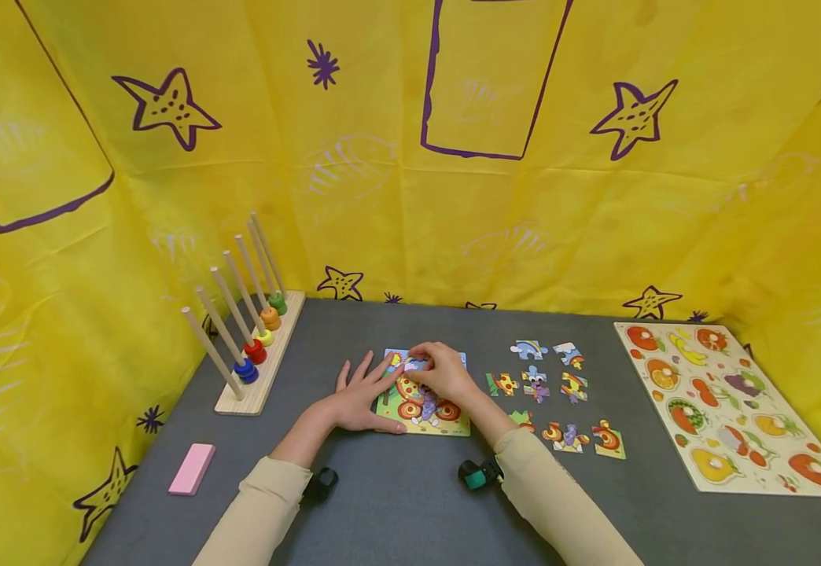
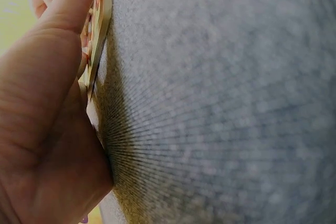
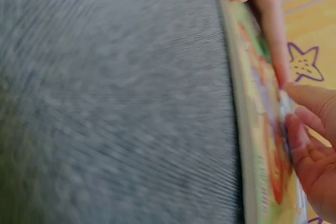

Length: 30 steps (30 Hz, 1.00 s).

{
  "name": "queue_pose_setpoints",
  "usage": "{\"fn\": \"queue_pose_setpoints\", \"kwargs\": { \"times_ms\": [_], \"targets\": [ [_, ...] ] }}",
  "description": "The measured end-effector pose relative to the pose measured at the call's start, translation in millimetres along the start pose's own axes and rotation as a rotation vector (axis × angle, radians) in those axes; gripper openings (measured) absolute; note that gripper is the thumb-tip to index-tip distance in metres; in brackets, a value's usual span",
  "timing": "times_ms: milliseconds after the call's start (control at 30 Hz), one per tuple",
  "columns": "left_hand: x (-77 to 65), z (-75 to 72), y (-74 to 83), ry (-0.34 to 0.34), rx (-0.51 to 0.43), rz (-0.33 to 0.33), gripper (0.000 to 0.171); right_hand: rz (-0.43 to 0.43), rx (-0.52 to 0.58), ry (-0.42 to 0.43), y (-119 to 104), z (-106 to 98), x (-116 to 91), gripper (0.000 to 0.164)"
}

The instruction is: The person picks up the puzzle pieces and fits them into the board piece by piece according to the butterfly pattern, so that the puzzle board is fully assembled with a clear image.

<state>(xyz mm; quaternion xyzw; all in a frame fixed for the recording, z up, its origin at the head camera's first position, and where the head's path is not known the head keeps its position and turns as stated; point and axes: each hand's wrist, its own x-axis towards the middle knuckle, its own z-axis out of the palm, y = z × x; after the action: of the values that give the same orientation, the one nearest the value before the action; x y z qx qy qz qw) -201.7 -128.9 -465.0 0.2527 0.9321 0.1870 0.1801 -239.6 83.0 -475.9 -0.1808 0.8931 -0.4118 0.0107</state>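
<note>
Under the left hand (image 1: 366,398) and the right hand (image 1: 446,373), the square, multicoloured puzzle board (image 1: 428,417) is showing smooth print and a pale edge like wood or card. Right of both hands, the colourful jigsaw pieces (image 1: 535,385) are wearing similar print. Left of the hands, the long, pale rack (image 1: 272,354) is showing bare, smooth wood; the pink, rectangular block (image 1: 192,469) is looking matt. Beneath, the dark grey tabletop (image 1: 396,503) is appearing rough like cloth; behind, the yellow, purple-patterned curtain (image 1: 396,212) is hanging as creased cloth.

Loose puzzle pieces (image 1: 535,388): eight; puzzle board (image 1: 425,431): one; fruit board (image 1: 757,481): one; peg rack (image 1: 262,391): one; block (image 1: 192,469): one.
</note>
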Motion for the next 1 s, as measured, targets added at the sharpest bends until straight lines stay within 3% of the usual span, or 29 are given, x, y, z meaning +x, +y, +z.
{"fn": "queue_pose_setpoints", "kwargs": {
  "times_ms": [167, 400, 567, 700, 833, 1000],
  "targets": [
    [0.1, 0.3, 0.2, 0.004, 0.001, 0.003, 0.101, 0.043, 0.061, 0.052, 6, -16, -5, 0.016],
    [0.5, 1.7, -2.0, 0.004, 0.016, -0.005, 0.104, 0.075, -0.004, 0.182, 34, -61, -15, 0.013],
    [0.6, 1.1, -2.0, 0.004, 0.018, -0.003, 0.104, 0.089, -0.166, 0.210, 63, -101, -27, 0.025],
    [1.5, 1.6, -3.2, 0.003, 0.021, -0.011, 0.105, 0.186, -0.276, 0.187, 81, -125, -37, 0.041],
    [1.7, 1.6, -3.7, 0.000, 0.016, -0.016, 0.106, 0.291, -0.337, 0.163, 92, -137, -44, 0.056],
    [1.8, 2.0, -2.5, 0.001, 0.006, -0.009, 0.106, 0.346, -0.351, 0.161, 97, -139, -48, 0.063]
  ]
}}
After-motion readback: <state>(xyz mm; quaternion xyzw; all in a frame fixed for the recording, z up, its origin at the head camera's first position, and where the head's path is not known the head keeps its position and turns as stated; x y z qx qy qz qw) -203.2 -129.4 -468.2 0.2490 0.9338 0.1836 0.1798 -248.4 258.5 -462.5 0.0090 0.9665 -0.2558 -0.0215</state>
